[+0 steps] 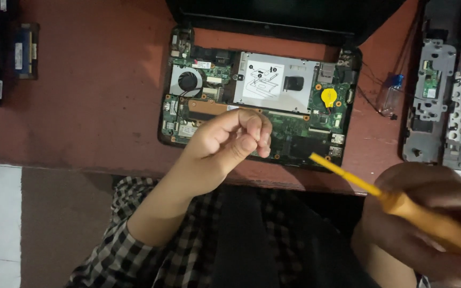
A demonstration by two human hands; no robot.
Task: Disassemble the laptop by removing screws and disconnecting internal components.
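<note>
The right hand (428,218) is gripping a yellow screwdriver (348,176) beside the opened laptop (294,133), left hand's (230,141) fingers curling shut, seemingly empty; a slip could be gouging the circuit board.

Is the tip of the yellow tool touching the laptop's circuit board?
Cannot tell. In the head view the yellow tool, held in the right hand, overlaps the opened laptop's front edge, but its height above it is unclear.

Left hand (230,141) curls loosely over the open laptop (257,101) (fan, yellow coin cell showing); right hand (428,224) grips a yellow tool (380,192).
</note>
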